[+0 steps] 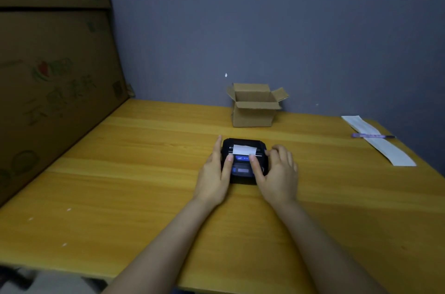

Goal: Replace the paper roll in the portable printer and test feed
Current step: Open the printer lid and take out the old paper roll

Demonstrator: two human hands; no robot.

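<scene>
A small black portable printer [243, 168] lies on the yellow wooden table [144, 173], its lid down. A short white tongue of paper [244, 149] sticks out of its slot. My left hand [213, 173] clasps the printer's left side, with the thumb resting on top near the blue panel. My right hand [277, 173] holds the right side, and its thumb presses on the lid just below the paper. Both hands rest on the device together.
An open small cardboard box [252, 107] stands behind the printer by the grey wall. A long strip of white paper [378, 139] with a purple pen [372, 136] across it lies at the far right. Big cardboard boxes [48, 77] line the left edge.
</scene>
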